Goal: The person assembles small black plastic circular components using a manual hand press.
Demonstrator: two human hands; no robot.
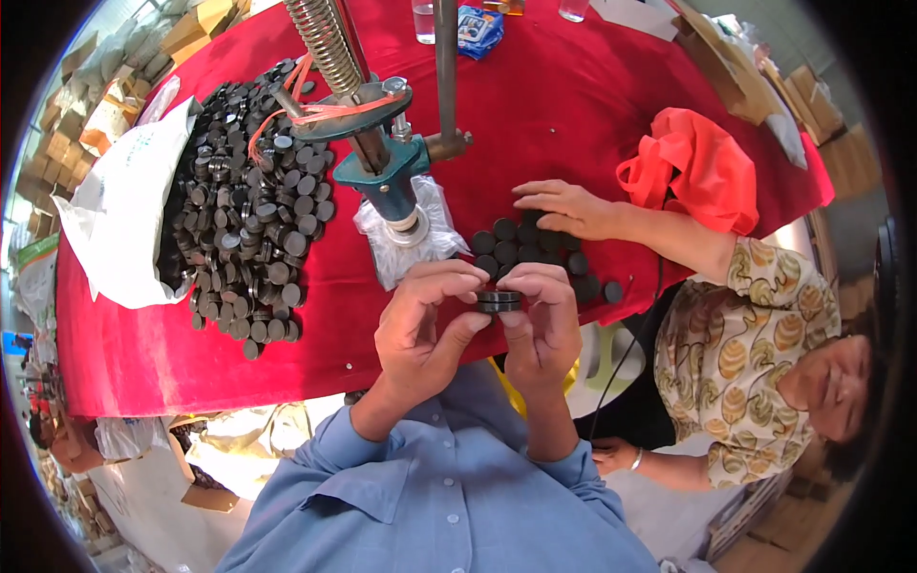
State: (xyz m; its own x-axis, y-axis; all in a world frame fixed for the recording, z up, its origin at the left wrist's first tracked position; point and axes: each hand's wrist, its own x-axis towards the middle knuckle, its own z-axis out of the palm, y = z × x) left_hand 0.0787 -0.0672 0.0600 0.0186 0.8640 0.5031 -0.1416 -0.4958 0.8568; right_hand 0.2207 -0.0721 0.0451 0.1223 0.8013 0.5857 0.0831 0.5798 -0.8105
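Between my two hands is a small round black case, seen edge-on, with a thin line around its side. My left hand pinches it from the left with thumb and fingers. From the other side my right hand grips it the same way. Just beyond my hands stands a green hand press with a steel spring, its round metal head over a base wrapped in clear plastic. Several black discs lie beyond my right hand, and a co-worker's hand rests over them.
A big heap of black discs spills from a white sack at left on the red cloth. A red bag lies at right, near the seated co-worker. At the back are a blue packet and a glass.
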